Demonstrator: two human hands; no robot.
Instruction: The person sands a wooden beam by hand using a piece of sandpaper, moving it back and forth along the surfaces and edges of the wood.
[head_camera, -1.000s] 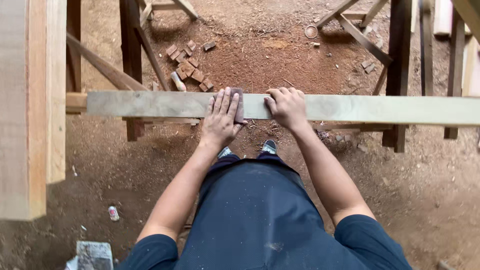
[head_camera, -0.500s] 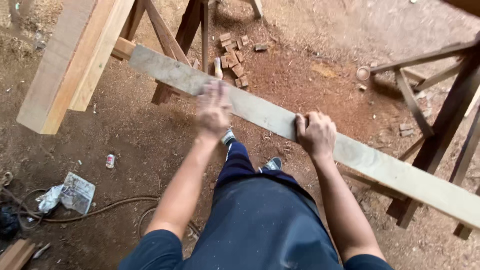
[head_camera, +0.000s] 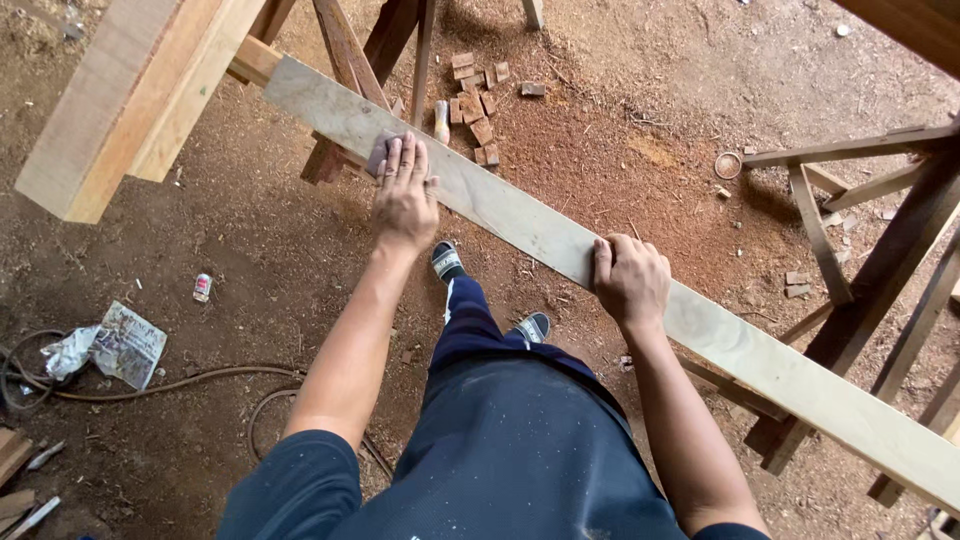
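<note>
A long pale wooden plank (head_camera: 520, 215) runs from upper left to lower right, resting on wooden trestles. My left hand (head_camera: 404, 190) lies flat on the plank's left part, pressing a small dark piece of sandpaper (head_camera: 380, 155) under its fingers. My right hand (head_camera: 630, 280) grips the plank's near edge further right, with the fingers curled over the top. My feet in sandals (head_camera: 447, 260) stand on the dirt below the plank.
A thick timber beam (head_camera: 130, 100) crosses the upper left. Wooden trestle frames (head_camera: 860, 190) stand at right. Small wood offcuts (head_camera: 478, 100) lie on the sawdust floor. A cable (head_camera: 170, 385), crumpled paper (head_camera: 110, 345) and a small can (head_camera: 202, 288) lie at left.
My left hand has slid with the sandpaper further left along the plank. My right hand keeps its grip on the plank's edge. The view has turned, so the plank now looks slanted.
</note>
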